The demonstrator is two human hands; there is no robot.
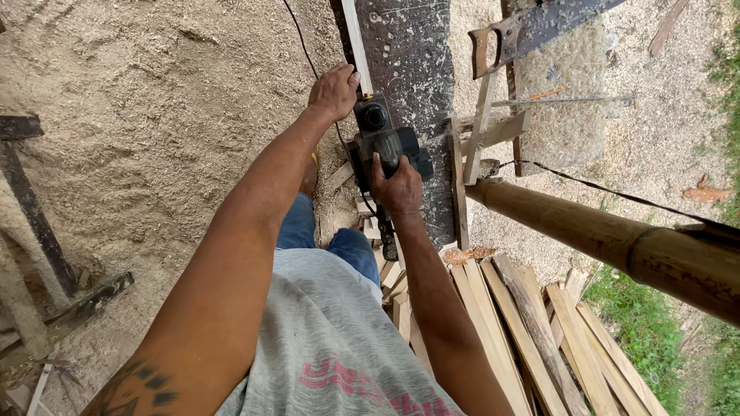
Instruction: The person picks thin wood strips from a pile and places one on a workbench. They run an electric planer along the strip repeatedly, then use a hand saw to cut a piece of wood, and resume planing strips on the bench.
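A dark electric planer rides on a thin pale wood strip lying along a dark workbench plank. My right hand grips the planer's rear handle. My left hand rests just ahead of the tool, fingers on the strip and bench edge. The planer's black cord runs away over the sawdust.
Sawdust covers the ground at left. A handsaw lies at the top right. A thick bamboo pole crosses at right. Several planed wood slats are piled below the bench. Dark timber pieces stand at left.
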